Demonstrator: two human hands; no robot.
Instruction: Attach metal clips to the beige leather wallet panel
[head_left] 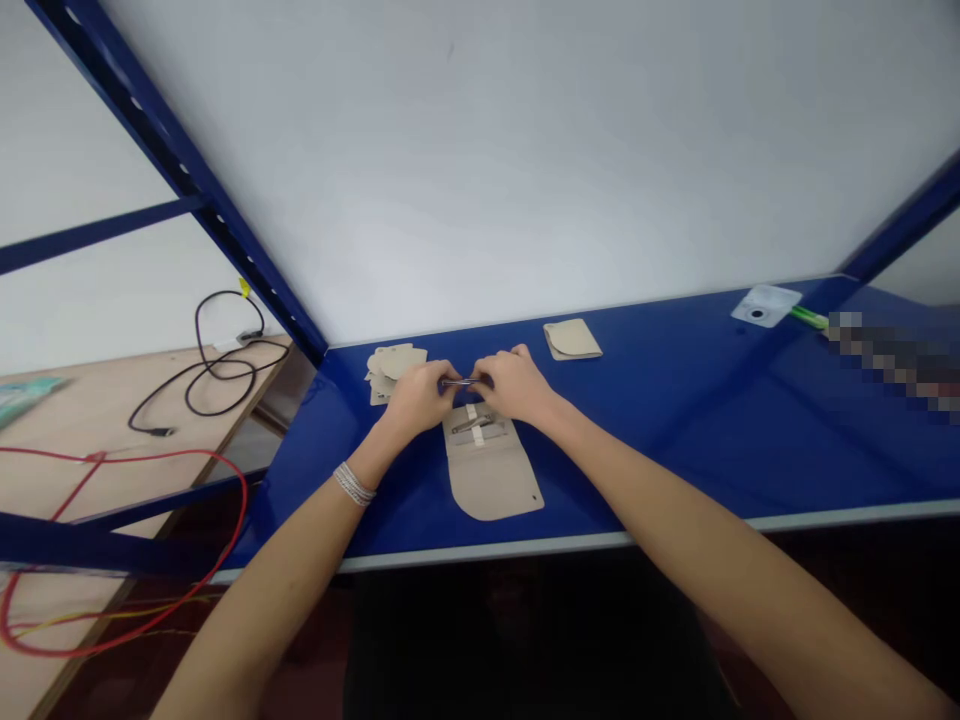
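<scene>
An opened beige case (pixel 493 480) lies on the blue table (pixel 637 430), its rounded flap toward the front edge. Small metal tools (pixel 472 425) sit under light straps in its upper part. Just above that part, my left hand (pixel 421 393) and my right hand (pixel 515 384) pinch the two ends of a thin, shiny metal piece (pixel 460 382). What kind of tool it is cannot be made out. A bracelet circles my left wrist.
Several beige cases (pixel 394 365) are piled behind my left hand. A closed beige case (pixel 572 339) lies back right. Farther right are a white card (pixel 765 305) and a green item (pixel 810 318). Blue posts frame the table; cables (pixel 217 370) lie on a wooden table at left.
</scene>
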